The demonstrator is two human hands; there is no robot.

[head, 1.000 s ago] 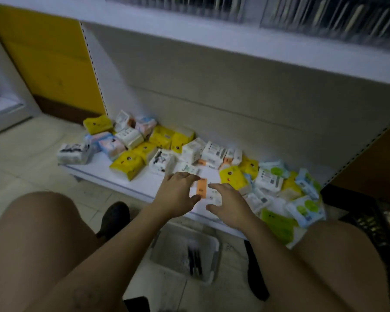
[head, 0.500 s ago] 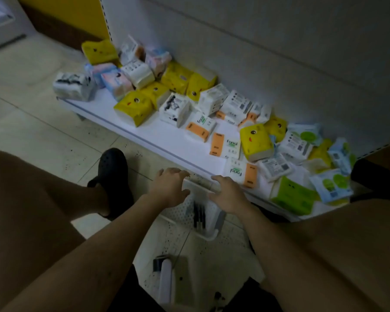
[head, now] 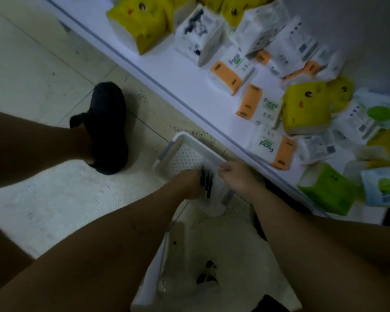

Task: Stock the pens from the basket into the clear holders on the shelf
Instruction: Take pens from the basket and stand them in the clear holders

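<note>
Pens [head: 206, 182]: a small bundle of dark pens lies inside the basket [head: 189, 139], at its near end, between the two hands.
Basket: white, with small holes in the bottom. It stands on the floor tiles just in front of the edge of the low shelf [head: 189, 91].
Risk, grip: the pens are thin and lie close together. If the fingers catch only some of them, I think the others may roll over the basket bottom or drop during the lift.
Risk, basket: it looks light and nearly empty, so a pull on its wall could slide or tip it.
Risk, goal: no clear holders are in view. Tissue packs [head: 261, 109] crowd the shelf beyond the basket, and a rising hand could knock them.
Left hand [head: 188, 184]: it reaches down into the basket and lies against the left side of the pens. Its fingers are hidden and blurred, so I cannot tell whether they grip.
Right hand [head: 238, 177]: it is at the right side of the pens, with bent fingers whose tips are near the basket's far wall. I cannot tell whether they hold something.
Shoe [head: 108, 127]: black, on the floor left of the basket, well apart from it.
</note>
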